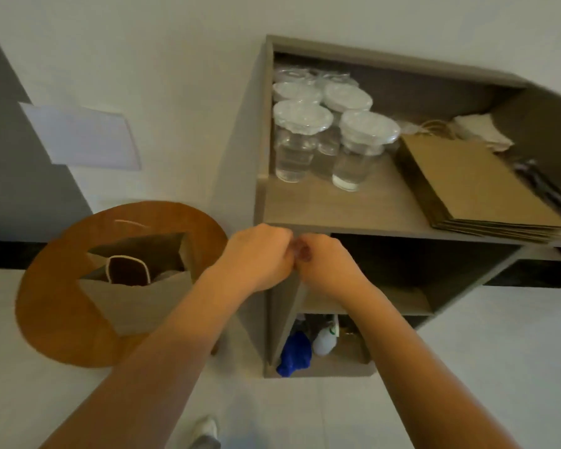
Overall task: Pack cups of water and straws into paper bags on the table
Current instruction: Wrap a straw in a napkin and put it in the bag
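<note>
both hands meet knuckle to knuckle, left hand (256, 256) and right hand (321, 264) with fingers curled around something small i cannot make out, lidded cups of water (324, 137) on the shelf (347, 209) above the fingers, open paper bag (136, 293) on the round desk (52, 319) left of them.

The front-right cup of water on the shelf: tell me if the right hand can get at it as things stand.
Probably yes. The front-right cup stands near the open shelf's front edge with bare board before it, and the right hand is just below. But both hands look curled together on something small; what it is cannot be told.
</note>
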Tool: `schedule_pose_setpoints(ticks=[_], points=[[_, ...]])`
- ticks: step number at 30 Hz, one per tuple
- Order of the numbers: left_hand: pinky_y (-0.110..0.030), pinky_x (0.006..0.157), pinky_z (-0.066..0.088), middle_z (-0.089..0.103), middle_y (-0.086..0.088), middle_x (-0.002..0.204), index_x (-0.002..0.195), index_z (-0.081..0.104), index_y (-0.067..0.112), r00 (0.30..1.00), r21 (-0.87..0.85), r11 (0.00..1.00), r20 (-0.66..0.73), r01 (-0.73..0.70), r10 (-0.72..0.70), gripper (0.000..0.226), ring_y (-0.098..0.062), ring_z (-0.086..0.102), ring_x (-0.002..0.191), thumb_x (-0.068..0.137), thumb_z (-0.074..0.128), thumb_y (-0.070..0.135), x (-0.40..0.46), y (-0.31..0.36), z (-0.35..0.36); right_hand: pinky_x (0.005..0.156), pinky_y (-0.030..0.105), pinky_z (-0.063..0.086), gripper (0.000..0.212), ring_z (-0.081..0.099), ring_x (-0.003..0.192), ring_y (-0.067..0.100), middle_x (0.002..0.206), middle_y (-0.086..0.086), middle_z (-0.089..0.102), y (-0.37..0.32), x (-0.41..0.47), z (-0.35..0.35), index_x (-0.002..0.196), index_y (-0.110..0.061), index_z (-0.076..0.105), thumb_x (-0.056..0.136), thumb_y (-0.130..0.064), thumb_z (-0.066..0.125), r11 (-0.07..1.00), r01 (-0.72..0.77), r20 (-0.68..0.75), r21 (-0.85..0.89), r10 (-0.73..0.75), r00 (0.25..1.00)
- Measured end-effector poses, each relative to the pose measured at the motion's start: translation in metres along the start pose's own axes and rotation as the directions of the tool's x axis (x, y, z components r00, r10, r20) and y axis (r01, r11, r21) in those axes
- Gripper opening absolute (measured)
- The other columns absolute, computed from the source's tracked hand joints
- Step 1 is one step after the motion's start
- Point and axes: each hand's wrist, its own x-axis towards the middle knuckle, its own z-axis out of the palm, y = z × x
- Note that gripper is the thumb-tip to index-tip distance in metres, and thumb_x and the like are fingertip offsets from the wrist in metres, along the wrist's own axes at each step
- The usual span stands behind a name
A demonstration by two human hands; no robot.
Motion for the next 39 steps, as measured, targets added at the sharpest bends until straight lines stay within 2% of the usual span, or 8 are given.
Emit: schedule_pose_setpoints(ticks=[3, 6, 17, 20, 23, 29, 33, 39], points=[[-0.034, 0.064, 0.043, 0.057, -0.003, 0.085, 0.079, 0.051, 0.02, 0.996, -0.01, 0.996, 0.011, -0.092, 0.092, 0.02, -0.025, 0.057, 0.084, 0.093, 0.046, 0.033, 0.022, 0.055, 0.002, 0.076, 0.029, 0.05, 0.016, 0.06, 0.083, 0.012, 0.089, -0.003, 0.062, 0.044, -0.023, -0.039, 0.105, -0.019, 0.061, 0.09, -0.024, 0.057, 0.993, -0.115, -0.114, 0.039, 0.119, 0.986], [-0.036, 0.068, 0.049, 0.058, -0.001, 0.084, 0.093, 0.059, 0.019, 0.987, -0.038, 0.987, 0.027, -0.159, 0.16, 0.018, -0.021, 0.058, 0.081, 0.093, 0.048, 0.033, 0.053, 0.096, 0.0, 0.065, 0.02, 0.042, 0.024, 0.055, 0.077, 0.005, 0.085, -0.009, 0.058, 0.084, -0.033, -0.074, 0.114, -0.021, 0.058, 0.09, -0.025, 0.058, 0.98, -0.192, -0.242, 0.048, 0.198, 0.95], [-0.034, 0.065, 0.049, 0.061, 0.001, 0.088, 0.094, 0.062, 0.021, 0.929, -0.073, 0.927, -0.077, -0.368, 0.363, 0.018, -0.017, 0.057, 0.079, 0.093, 0.045, 0.027, 0.226, 0.207, -0.013, 0.074, 0.023, 0.04, 0.031, 0.053, 0.088, 0.009, 0.109, -0.002, 0.062, 0.189, 0.02, -0.202, 0.12, -0.02, 0.058, 0.091, -0.029, 0.056, 0.954, -0.296, -0.419, 0.055, 0.291, 0.86], [-0.028, 0.058, 0.04, 0.059, 0.0, 0.089, 0.095, 0.061, 0.02, 0.92, -0.09, 0.917, -0.075, -0.389, 0.384, 0.018, -0.015, 0.054, 0.076, 0.093, 0.043, 0.022, 0.278, 0.23, -0.018, 0.077, 0.025, 0.043, 0.028, 0.055, 0.091, 0.011, 0.108, 0.0, 0.064, 0.21, 0.046, -0.239, 0.117, -0.017, 0.061, 0.091, -0.028, 0.058, 0.95, -0.307, -0.492, 0.061, 0.296, 0.819], [-0.035, 0.068, 0.048, 0.062, -0.003, 0.094, 0.094, 0.062, 0.017, 0.913, -0.074, 0.91, -0.071, -0.407, 0.402, 0.019, -0.021, 0.057, 0.084, 0.092, 0.043, 0.02, 0.322, 0.25, -0.015, 0.083, 0.031, 0.052, 0.022, 0.061, 0.092, 0.015, 0.1, 0.0, 0.065, 0.236, 0.068, -0.271, 0.109, -0.016, 0.065, 0.089, -0.025, 0.059, 0.94, -0.325, -0.559, 0.101, 0.324, 0.763], [-0.035, 0.067, 0.049, 0.064, -0.005, 0.091, 0.092, 0.062, 0.015, 0.932, -0.108, 0.926, -0.025, -0.362, 0.362, 0.019, -0.022, 0.058, 0.08, 0.093, 0.044, 0.018, 0.391, 0.286, 0.001, 0.057, 0.014, 0.037, 0.009, 0.055, 0.073, 0.004, 0.078, -0.007, 0.06, 0.303, 0.115, -0.311, 0.083, -0.02, 0.063, 0.091, -0.02, 0.057, 0.927, -0.343, -0.576, 0.153, 0.366, 0.731], [-0.042, 0.081, 0.053, 0.064, -0.006, 0.098, 0.102, 0.064, 0.014, 0.95, -0.111, 0.944, 0.002, -0.309, 0.312, 0.02, -0.024, 0.06, 0.086, 0.093, 0.046, 0.016, 0.433, 0.299, 0.011, 0.071, 0.031, 0.053, 0.013, 0.06, 0.081, 0.017, 0.091, 0.005, 0.066, 0.349, 0.162, -0.324, 0.091, -0.012, 0.065, 0.09, -0.02, 0.056, 0.912, -0.396, -0.54, 0.104, 0.386, 0.748], [-0.04, 0.078, 0.053, 0.062, -0.006, 0.096, 0.1, 0.06, 0.015, 0.967, 0.021, 0.967, 0.022, -0.253, 0.253, 0.015, -0.024, 0.059, 0.085, 0.092, 0.047, 0.018, 0.478, 0.311, 0.017, 0.092, 0.042, 0.046, 0.033, 0.052, 0.113, 0.031, 0.126, 0.013, 0.054, 0.395, 0.233, -0.333, 0.123, -0.008, 0.058, 0.093, -0.021, 0.053, 0.921, -0.379, -0.492, -0.094, 0.288, 0.821]])
